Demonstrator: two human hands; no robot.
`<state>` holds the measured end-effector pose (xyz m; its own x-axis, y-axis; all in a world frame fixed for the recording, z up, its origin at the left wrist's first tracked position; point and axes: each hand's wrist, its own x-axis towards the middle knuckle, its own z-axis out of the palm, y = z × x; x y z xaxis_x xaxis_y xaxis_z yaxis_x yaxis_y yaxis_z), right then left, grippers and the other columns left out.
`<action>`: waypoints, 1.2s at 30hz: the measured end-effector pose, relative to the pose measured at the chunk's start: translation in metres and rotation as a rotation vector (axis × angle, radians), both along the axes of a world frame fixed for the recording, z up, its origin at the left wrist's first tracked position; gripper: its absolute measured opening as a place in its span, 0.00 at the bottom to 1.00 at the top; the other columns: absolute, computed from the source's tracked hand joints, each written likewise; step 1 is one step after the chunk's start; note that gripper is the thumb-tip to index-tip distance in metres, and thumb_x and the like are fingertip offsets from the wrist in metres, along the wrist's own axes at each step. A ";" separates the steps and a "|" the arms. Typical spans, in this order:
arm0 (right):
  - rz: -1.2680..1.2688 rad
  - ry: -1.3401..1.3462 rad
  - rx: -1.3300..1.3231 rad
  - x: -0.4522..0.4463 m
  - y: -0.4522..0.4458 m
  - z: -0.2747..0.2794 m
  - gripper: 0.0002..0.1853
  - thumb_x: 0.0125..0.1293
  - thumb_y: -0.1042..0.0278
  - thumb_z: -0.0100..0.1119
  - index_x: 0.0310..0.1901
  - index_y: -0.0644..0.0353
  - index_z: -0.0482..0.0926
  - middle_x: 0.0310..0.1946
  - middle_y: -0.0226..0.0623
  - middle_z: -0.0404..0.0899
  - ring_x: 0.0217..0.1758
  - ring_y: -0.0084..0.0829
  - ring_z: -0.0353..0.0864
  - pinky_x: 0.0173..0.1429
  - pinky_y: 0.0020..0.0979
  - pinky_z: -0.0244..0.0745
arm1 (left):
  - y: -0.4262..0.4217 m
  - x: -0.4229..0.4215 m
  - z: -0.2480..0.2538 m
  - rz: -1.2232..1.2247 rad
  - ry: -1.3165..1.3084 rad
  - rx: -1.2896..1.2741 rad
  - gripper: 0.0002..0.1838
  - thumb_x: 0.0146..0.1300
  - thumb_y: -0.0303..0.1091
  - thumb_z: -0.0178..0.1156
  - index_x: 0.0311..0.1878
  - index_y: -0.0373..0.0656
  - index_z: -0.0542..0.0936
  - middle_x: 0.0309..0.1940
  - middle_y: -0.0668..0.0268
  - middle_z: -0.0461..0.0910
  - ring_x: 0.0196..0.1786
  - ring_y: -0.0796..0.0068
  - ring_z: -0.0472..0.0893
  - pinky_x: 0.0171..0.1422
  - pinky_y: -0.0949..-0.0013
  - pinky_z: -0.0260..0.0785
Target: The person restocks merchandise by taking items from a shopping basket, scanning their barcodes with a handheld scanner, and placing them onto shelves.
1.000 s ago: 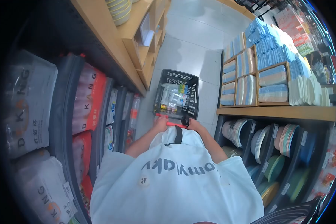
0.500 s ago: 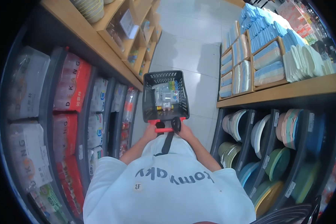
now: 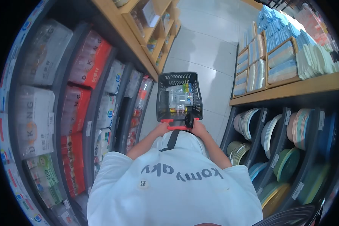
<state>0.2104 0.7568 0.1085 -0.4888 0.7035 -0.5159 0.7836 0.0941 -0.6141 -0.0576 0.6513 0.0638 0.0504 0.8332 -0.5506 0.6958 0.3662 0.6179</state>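
Observation:
A black shopping basket with lattice sides stands in front of me. Its red handle points toward my body. My left hand is closed on the left end of the handle. At the other end my right hand grips it too, its fingers partly hidden by a black rounded thing I cannot make out. Inside the basket lie a clear plastic pack and small green and yellow items. A black strap hangs down my white shirt.
On the left, shelves hold bagged cups in red packs and clear packs. Stacked plastic bowls and basins fill dark racks on the right, below a wooden ledge with folded blue items. Tiled floor runs ahead between them.
The basket and both hands appear shifted to the right in view. More of the left shelf shows now. My grip on the handle looks the same.

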 end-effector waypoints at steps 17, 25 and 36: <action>0.105 -0.010 0.009 -0.061 -0.084 -0.002 0.37 0.55 0.45 0.74 0.58 0.63 0.72 0.48 0.58 0.84 0.54 0.57 0.83 0.56 0.49 0.78 | -0.080 -0.053 -0.011 0.012 0.026 0.135 0.19 0.59 0.48 0.67 0.44 0.42 0.83 0.53 0.53 0.80 0.66 0.46 0.72 0.68 0.49 0.68; -0.151 -0.216 0.048 -0.073 -0.147 0.012 0.26 0.59 0.64 0.65 0.58 0.56 0.69 0.47 0.56 0.84 0.54 0.58 0.81 0.54 0.54 0.76 | -0.087 -0.079 0.031 -0.078 -0.133 -0.033 0.15 0.54 0.39 0.69 0.45 0.46 0.86 0.52 0.56 0.83 0.56 0.55 0.82 0.61 0.54 0.74; 0.046 -0.182 -0.273 -0.074 -0.163 0.040 0.35 0.60 0.53 0.69 0.68 0.50 0.69 0.53 0.55 0.83 0.60 0.56 0.80 0.60 0.48 0.75 | -0.118 -0.079 0.012 -0.129 -0.284 -0.261 0.13 0.42 0.31 0.69 0.35 0.43 0.88 0.34 0.58 0.87 0.42 0.62 0.86 0.47 0.59 0.77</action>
